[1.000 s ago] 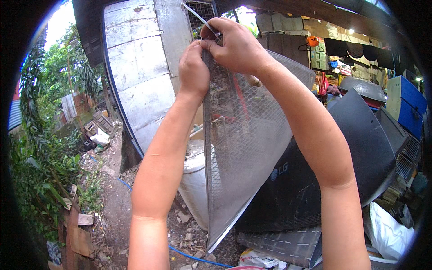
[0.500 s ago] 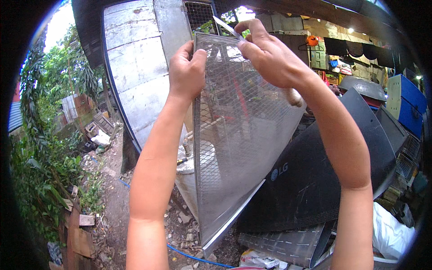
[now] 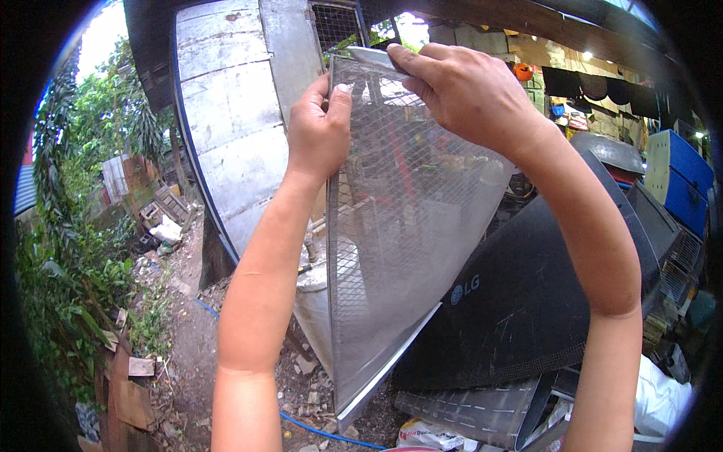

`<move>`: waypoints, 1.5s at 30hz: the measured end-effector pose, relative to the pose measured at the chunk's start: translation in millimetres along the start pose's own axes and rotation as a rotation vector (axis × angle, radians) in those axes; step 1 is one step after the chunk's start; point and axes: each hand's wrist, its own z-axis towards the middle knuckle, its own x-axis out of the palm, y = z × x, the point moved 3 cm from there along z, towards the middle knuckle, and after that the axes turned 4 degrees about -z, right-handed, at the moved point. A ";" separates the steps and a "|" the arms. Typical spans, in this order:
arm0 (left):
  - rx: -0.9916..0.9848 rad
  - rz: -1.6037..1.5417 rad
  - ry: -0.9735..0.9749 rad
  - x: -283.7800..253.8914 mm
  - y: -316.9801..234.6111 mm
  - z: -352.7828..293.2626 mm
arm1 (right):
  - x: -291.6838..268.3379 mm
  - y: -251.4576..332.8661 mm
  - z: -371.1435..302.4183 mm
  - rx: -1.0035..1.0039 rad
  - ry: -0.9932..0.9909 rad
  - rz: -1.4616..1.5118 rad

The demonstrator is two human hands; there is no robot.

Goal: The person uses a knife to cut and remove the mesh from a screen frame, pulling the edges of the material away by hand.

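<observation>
A framed grey mesh screen (image 3: 410, 233) stands upright in front of me, tapering to a low corner with a pale strip along its lower right edge. My left hand (image 3: 318, 135) is closed around its upper left edge, thumb on the near face. Up at the top edge, my right hand (image 3: 482, 94) grips a knife (image 3: 369, 55). Its pale blade lies almost level along the frame's top, the tip pointing left near the corner. The hand now hides the knife's handle.
Behind the screen are a whitish metal door (image 3: 233, 98) and a white drum (image 3: 312, 301). Large black panels (image 3: 520, 301) lean at the right, below a blue box (image 3: 681, 184). A blue hose (image 3: 331, 435) crosses the rubble ground. Plants (image 3: 68, 301) grow at left.
The blade has tipped from slanting upward to nearly level against the screen's top edge. My right hand has turned over and moved slightly right; my left hand keeps its hold.
</observation>
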 end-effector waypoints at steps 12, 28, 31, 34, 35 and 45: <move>0.003 0.019 0.003 0.6 -2.4 -1.1 | 12.1 -2.0 0.6 0.443 0.244 0.937; 0.107 0.049 0.016 4.9 -2.4 0.5 | 19.3 15.4 10.1 0.363 0.248 0.937; 0.120 0.053 0.012 5.9 -2.7 0.9 | 19.6 16.4 10.8 0.373 0.252 0.931; 0.089 0.054 0.028 5.0 -4.1 -0.4 | 16.9 16.5 9.8 0.384 0.256 0.949; 0.096 0.061 0.027 5.1 -4.5 -0.6 | 15.9 16.5 9.3 0.387 0.262 0.959; 0.121 0.099 0.025 7.0 -7.0 -1.0 | 18.0 15.4 6.7 0.394 0.263 0.959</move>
